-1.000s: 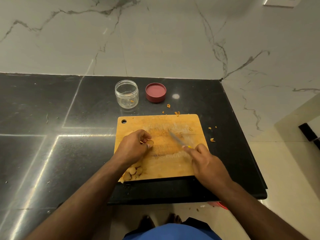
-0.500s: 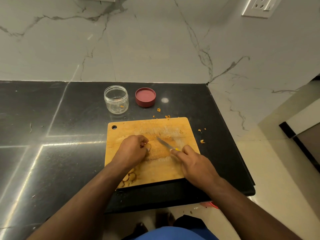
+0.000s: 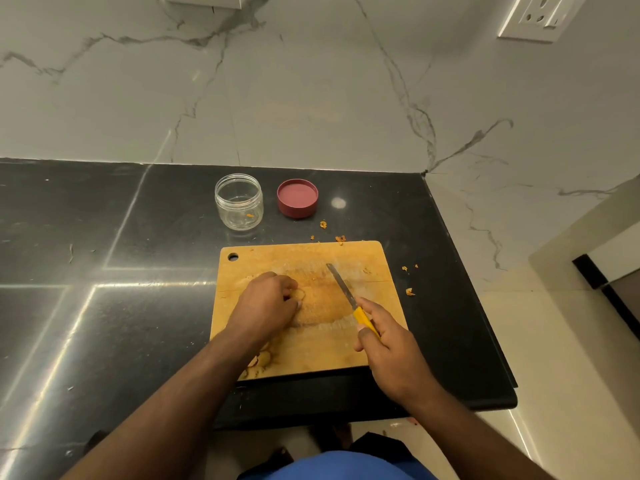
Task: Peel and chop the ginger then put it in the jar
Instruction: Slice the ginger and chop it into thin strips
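A wooden cutting board lies on the black counter. My left hand curls over a pale piece of ginger at the board's middle and pins it down. My right hand grips the yellow handle of a small knife; its blade points up and left, a little to the right of the ginger. More ginger pieces lie at the board's near left corner, partly hidden by my left forearm. An open clear jar stands beyond the board, and it holds a small orange scrap.
A red lid lies upside down right of the jar. Orange peel scraps are scattered past the board's far edge and to its right. The counter ends just right of the board, with floor below. A marble wall rises behind.
The view shifted a little. The knife blade has drawn away to the right of the ginger, and more of its yellow handle shows. My left hand stays on the ginger.
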A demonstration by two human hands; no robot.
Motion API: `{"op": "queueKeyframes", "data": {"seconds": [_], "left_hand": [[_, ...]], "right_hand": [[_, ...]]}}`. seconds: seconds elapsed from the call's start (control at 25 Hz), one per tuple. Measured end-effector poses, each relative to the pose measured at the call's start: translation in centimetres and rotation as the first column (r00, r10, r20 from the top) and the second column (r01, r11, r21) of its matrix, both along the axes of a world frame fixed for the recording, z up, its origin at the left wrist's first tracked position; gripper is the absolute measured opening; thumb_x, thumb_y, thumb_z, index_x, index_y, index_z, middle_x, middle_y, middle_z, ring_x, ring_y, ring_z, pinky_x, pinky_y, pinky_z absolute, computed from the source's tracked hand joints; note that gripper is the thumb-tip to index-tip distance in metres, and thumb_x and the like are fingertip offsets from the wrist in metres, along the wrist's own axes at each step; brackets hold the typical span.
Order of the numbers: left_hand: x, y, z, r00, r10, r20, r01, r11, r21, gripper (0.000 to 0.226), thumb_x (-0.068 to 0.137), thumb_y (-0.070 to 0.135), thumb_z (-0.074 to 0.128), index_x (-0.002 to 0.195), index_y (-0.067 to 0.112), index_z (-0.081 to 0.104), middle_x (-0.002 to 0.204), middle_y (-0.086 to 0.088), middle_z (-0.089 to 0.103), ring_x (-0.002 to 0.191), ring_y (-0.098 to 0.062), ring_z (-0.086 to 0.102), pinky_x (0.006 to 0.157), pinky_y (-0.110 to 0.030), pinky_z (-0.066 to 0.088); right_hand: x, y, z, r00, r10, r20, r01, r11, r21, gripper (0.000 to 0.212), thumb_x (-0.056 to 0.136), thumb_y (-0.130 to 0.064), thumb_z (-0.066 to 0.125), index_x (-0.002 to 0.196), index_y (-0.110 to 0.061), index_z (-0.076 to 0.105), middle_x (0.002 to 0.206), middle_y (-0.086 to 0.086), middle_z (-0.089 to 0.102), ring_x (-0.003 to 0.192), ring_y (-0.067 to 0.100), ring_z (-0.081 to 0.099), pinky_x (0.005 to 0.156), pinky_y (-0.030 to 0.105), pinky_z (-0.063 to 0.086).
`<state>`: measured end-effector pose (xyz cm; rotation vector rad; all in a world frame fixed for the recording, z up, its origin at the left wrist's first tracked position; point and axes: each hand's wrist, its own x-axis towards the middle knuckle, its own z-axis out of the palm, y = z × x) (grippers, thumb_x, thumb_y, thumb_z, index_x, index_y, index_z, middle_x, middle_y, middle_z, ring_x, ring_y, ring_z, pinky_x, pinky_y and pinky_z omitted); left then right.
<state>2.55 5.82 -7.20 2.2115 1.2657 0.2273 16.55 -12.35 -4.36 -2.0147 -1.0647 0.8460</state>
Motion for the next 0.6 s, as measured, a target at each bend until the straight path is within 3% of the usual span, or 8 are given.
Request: {"op": "queueKeyframes", "data": {"seconds": [0.08,0.16,0.28,0.36,0.48,0.6], "left_hand": [[0.0,0.0,0.0,1.0,0.0,-0.013,0.0,1.0,-0.009,0.04,0.089,0.032,0.071,0.127,0.023,0.065,0.104,0.008,0.057,0.092,-0.008,0.054,0.073,-0.021,0.042],[0.0,-0.1,-0.2,1.0,0.004,-0.015,-0.004,1.0,0.011,0.039,0.088,0.033,0.07,0.126,0.023,0.066,0.103,0.008,0.057,0.092,-0.009,0.053,0.072,-0.021,0.041],[0.0,-0.5,-0.6,1.0,0.024,0.003,-0.025,0.999,0.044,0.036,0.089,0.031,0.069,0.124,0.022,0.068,0.099,0.008,0.055,0.091,-0.011,0.052,0.072,-0.023,0.039],[-0.1,-0.6,-0.8,0.999,0.033,0.017,-0.034,0.998,0.053,0.037,0.089,0.032,0.069,0.124,0.021,0.069,0.098,0.007,0.056,0.09,-0.012,0.052,0.073,-0.025,0.039],[-0.2,-0.7,-0.9,1.0,0.027,0.016,-0.028,0.997,0.073,0.036,0.089,0.034,0.068,0.123,0.021,0.069,0.1,0.004,0.061,0.091,-0.014,0.055,0.074,-0.026,0.043],[0.0,-0.8,-0.9,0.999,0.041,0.023,-0.043,0.995,0.089,0.032,0.088,0.032,0.068,0.118,0.02,0.071,0.103,0.0,0.064,0.094,-0.017,0.058,0.078,-0.031,0.05]], "right_hand": [[-0.2,0.0,0.1,1.0,0.026,0.007,-0.026,0.999,-0.025,0.048,0.103,-0.024,0.042,0.148,-0.039,0.035,0.092,-0.006,0.066,0.069,0.007,0.059,0.065,0.029,0.051],[-0.5,0.1,0.0,0.997,0.08,0.023,-0.079,0.996,-0.049,0.05,0.103,-0.023,0.041,0.15,-0.039,0.031,0.096,-0.004,0.066,0.064,0.0,0.054,0.056,0.019,0.043],[-1.2,0.4,-0.1,0.981,0.165,0.105,-0.159,0.986,-0.058,0.05,0.104,-0.024,0.039,0.153,-0.034,0.029,0.126,-0.005,0.061,0.098,-0.001,0.057,0.077,0.009,0.041],[-1.7,0.6,-0.2,0.968,0.203,0.148,-0.197,0.979,-0.055,0.05,0.105,-0.023,0.038,0.154,-0.029,0.029,0.136,-0.004,0.055,0.113,0.005,0.054,0.09,0.013,0.04],[-2.4,1.1,-0.6,0.952,0.239,0.192,-0.231,0.971,-0.066,0.051,0.104,-0.021,0.037,0.154,-0.026,0.028,0.122,0.0,0.059,0.099,0.008,0.056,0.083,0.021,0.043],[-3.1,1.4,-1.1,0.931,0.27,0.246,-0.255,0.963,-0.091,0.052,0.104,-0.02,0.036,0.155,-0.023,0.027,0.115,0.0,0.058,0.098,0.01,0.053,0.081,0.019,0.037]]}}
